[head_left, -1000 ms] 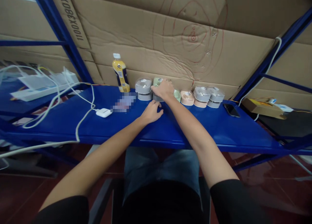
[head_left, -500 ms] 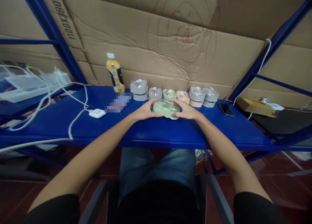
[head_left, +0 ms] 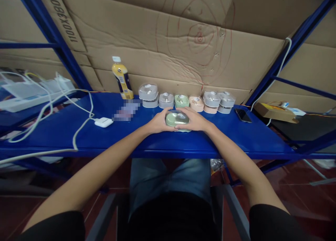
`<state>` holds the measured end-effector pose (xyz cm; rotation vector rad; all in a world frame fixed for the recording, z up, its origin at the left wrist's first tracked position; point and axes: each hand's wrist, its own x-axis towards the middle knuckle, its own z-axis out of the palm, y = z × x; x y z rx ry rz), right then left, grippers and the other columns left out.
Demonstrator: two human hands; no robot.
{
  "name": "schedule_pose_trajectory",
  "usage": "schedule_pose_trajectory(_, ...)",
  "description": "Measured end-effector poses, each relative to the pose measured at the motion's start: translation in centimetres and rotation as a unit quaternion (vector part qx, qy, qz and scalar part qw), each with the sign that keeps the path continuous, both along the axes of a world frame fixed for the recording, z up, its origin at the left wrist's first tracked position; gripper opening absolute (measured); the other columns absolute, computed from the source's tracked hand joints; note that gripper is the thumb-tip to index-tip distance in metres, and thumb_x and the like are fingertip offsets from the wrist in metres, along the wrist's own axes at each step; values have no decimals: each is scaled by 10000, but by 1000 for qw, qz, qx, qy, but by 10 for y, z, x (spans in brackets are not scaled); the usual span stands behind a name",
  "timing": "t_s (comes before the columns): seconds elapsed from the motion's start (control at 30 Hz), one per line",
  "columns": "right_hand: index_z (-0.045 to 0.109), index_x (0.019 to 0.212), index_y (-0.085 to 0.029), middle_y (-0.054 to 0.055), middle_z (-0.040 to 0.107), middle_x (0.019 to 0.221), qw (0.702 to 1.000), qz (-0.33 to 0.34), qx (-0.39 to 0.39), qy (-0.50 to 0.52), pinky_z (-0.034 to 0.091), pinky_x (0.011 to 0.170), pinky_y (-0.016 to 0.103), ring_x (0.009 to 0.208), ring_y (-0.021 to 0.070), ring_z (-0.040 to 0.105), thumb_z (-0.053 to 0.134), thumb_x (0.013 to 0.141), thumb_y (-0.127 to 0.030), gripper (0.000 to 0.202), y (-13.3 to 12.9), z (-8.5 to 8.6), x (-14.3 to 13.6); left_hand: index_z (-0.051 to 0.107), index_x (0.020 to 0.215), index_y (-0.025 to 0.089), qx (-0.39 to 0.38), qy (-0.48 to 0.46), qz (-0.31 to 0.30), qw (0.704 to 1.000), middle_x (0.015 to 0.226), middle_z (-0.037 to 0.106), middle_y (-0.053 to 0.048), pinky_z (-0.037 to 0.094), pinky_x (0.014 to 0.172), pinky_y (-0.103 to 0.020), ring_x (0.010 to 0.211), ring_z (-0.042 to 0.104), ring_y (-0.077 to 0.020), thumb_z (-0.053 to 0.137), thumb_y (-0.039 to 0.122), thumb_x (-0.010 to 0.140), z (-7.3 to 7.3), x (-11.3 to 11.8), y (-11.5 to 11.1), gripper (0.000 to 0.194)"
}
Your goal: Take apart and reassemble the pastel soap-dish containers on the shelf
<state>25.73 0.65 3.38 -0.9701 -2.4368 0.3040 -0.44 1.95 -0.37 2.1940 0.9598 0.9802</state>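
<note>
Between both hands is a light green plastic box [head_left: 176, 119] with rounded corners, a clear shiny lid and a round label on top. Its left side is wrapped by my left hand [head_left: 159, 121], thumb along the front edge. My right hand [head_left: 195, 120] grips the right side in the same way, and the fingers partly cover the ends. Just behind my hands stands a row of similar lidded boxes: a grey box [head_left: 166, 100], another green box [head_left: 182, 101] and a peach box [head_left: 196, 104].
Stacked boxes [head_left: 148, 95] stand at the row's left end, more stacks [head_left: 211, 101] at its right. A yellow drink bottle [head_left: 123, 78] is at the back left. A white earbud case [head_left: 104, 122] on a cable and a phone [head_left: 243, 115] lie on the blue table [head_left: 110, 140].
The green box has tipped so that its clear lid and label now face up, and it sits slightly nearer to me. Both hands still hold it; the view has shifted a little.
</note>
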Motion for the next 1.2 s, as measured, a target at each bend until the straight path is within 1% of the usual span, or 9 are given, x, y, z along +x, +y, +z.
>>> schedule_pose_trajectory(0.07, 619, 1583, -212, 200, 663, 1574, 999, -13, -4, 35, 497, 1250, 617, 1443, 407, 642, 830, 823, -785, 975, 1, 4, 8, 541, 1581, 194, 17, 8, -1, 1000, 1501, 692, -208, 523, 1205, -624, 1396, 670, -447, 1008, 614, 650, 3, -2, -1, 1123)
schedule_pose_trajectory(0.2, 641, 1509, -230, 177, 691, 1543, 986, -98, -4, 137, 540, 1198, 592, 1384, 376, 676, 718, 900, -784, 827, 10, 11, 34, 779, 1355, 251, 72, 58, -13, 996, 1377, 704, -139, 477, 1260, -620, 1380, 653, -408, 861, 646, 841, 6, -5, -5, 653)
schedule_pose_trajectory(0.27, 653, 1464, -216, 177, 735, 1460, 974, -149, -9, 170, 568, 1149, 597, 1329, 380, 700, 680, 905, -796, 806, 16, 12, 44, 838, 1277, 273, 77, 74, -18, 994, 1348, 688, -135, 454, 1282, -630, 1406, 622, -404, 800, 648, 897, 6, -4, -6, 535)
schedule_pose_trajectory(0.4, 669, 1416, -191, 181, 768, 1381, 963, -191, -13, 192, 576, 1131, 592, 1285, 384, 719, 662, 897, -790, 792, 21, 10, 48, 869, 1216, 268, 67, 61, -5, 996, 1357, 675, -138, 443, 1290, -631, 1408, 611, -393, 735, 643, 939, 6, -5, -2, 485)
schedule_pose_trajectory(0.63, 679, 1412, -206, 156, 778, 1340, 966, -194, -32, 170, 573, 1126, 589, 1197, 365, 741, 652, 908, -765, 753, 22, 8, 49, 856, 1084, 208, 53, 20, 111, 992, 1114, 746, -133, 528, 1166, -578, 1167, 697, -350, 689, 616, 949, 12, -27, 20, 462)
schedule_pose_trajectory(0.83, 677, 1427, -214, 174, 744, 1410, 977, -176, -68, 96, 573, 1132, 610, 1230, 392, 735, 731, 875, -717, 748, 26, 8, 54, 839, 952, 234, 27, 26, 127, 991, 959, 735, -98, 564, 1087, -550, 1072, 693, -345, 777, 617, 896, 8, -35, 26, 393)
schedule_pose_trajectory(0.97, 679, 1446, -234, 180, 723, 1477, 980, -162, -46, 109, 549, 1178, 636, 1316, 409, 709, 762, 873, -707, 748, 23, 8, 52, 843, 1051, 230, 46, 45, 92, 994, 1109, 731, -120, 549, 1136, -591, 1143, 700, -353, 705, 638, 946, 10, -29, 20, 443)
schedule_pose_trajectory(1.07, 667, 1497, -242, 171, 685, 1555, 985, -107, -19, 132, 510, 1240, 614, 1416, 394, 663, 812, 843, -680, 800, 19, 11, 49, 818, 1204, 248, 62, 55, 43, 996, 1289, 723, -129, 506, 1213, -596, 1287, 679, -363, 709, 622, 947, 12, -19, 10, 467)
schedule_pose_trajectory(1.2, 688, 1518, -287, 127, 694, 1564, 995, -22, -18, 98, 474, 1274, 611, 1455, 373, 640, 886, 790, -616, 823, 13, 14, 36, 646, 1488, 239, 57, 33, 24, 998, 1545, 662, -170, 463, 1272, -601, 1461, 613, -414, 836, 636, 855, 9, -4, -2, 771)
